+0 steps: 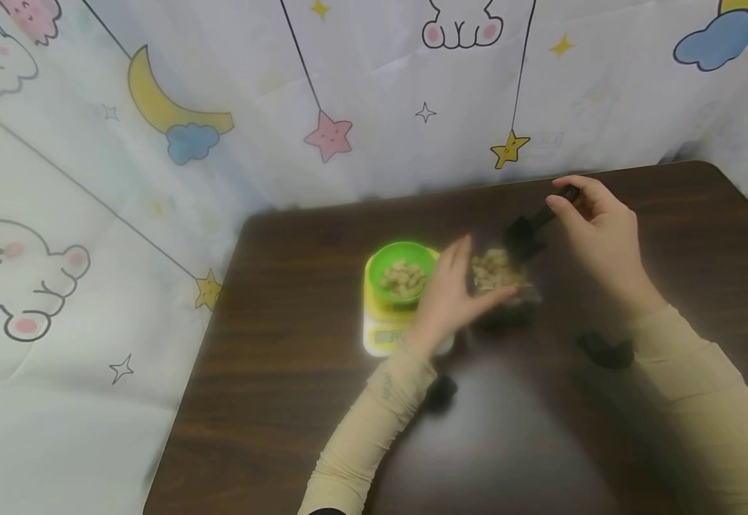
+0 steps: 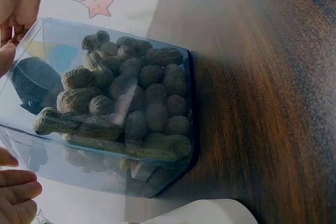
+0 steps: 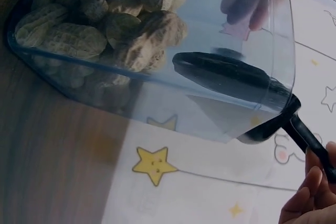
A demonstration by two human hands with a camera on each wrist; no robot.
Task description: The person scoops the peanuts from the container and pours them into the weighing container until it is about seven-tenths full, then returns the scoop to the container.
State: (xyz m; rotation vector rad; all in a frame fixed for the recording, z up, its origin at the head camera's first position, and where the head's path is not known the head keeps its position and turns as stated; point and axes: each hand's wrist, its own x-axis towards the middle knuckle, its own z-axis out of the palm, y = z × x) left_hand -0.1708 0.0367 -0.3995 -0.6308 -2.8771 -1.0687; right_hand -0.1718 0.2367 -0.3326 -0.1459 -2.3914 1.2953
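My right hand (image 1: 606, 232) grips the handle of a black scoop (image 1: 526, 232). In the right wrist view the scoop's bowl shows through the wall of a clear plastic box (image 3: 210, 121), above the peanuts (image 3: 142, 30) heaped in it. My left hand (image 1: 448, 297) is spread about the near left corner of the box, fingers along one side and thumb at the front. The left wrist view has its fingers (image 2: 18, 195) fairly straight beside the wall. Left of that hand, a green bowl (image 1: 402, 252) holding peanuts stands on a yellow and white kitchen scale (image 1: 372, 336), partly covered by the hand.
The brown wooden table (image 1: 252, 372) ends at a white curtain (image 1: 380, 71) printed with stars, clouds and animals. Dark wrist-camera parts (image 1: 441, 393) hang under the forearms, and the scale stands close to the box's left side.
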